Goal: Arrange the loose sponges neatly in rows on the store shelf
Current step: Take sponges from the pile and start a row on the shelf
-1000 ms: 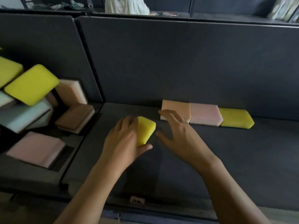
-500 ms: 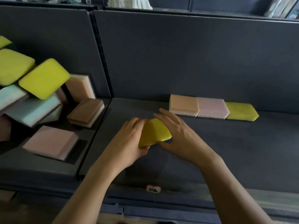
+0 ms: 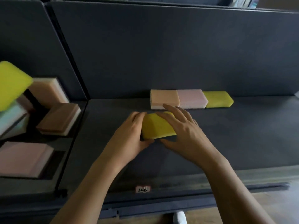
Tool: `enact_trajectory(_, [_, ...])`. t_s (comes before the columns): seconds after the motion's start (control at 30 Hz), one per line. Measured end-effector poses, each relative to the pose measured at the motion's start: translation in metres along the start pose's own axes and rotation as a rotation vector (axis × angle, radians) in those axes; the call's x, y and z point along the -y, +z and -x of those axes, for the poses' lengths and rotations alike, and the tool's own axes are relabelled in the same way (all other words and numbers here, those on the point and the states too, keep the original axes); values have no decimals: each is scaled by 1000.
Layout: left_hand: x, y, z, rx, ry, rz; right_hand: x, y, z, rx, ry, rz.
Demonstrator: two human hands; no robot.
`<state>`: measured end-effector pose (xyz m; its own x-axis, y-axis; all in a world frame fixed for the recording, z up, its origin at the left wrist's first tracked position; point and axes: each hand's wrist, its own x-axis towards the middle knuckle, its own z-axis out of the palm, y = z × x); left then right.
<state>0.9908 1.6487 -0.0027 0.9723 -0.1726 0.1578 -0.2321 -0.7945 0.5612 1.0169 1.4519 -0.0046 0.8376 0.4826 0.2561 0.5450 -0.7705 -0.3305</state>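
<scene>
Right hand (image 3: pixel 186 131) now clasps yellow sponge (image 3: pixel 155 126).

Yellow sponge (image 3: pixel 157 126), dark grey shelf (image 3: pixel 234 135)

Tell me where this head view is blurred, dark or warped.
Head view: the sponge pile at the left edge is smeared by blur; the left hand and right hand gripping the yellow sponge are sharper; light is dim, with a dark shadow under that sponge; the wide lens slants the divider.
</scene>
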Motion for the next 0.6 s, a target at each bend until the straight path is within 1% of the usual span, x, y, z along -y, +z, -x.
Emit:
enact_trajectory(0.1, [-20, 13, -18, -8, 30, 48, -19, -11, 3, -37, -25, 21])
enact_trajectory(0.23, [-55, 38, -47, 19, 45, 52, -66, -31, 9, -52, 1, -20])
enact_trajectory(0.4, [-101, 72, -86, 75, 52, -16, -126, -60, 17, -59, 18, 34])
enact_trajectory(0.6, [-133, 105, -121, 67, 89, -134, -190, -87, 32, -71, 71, 84])
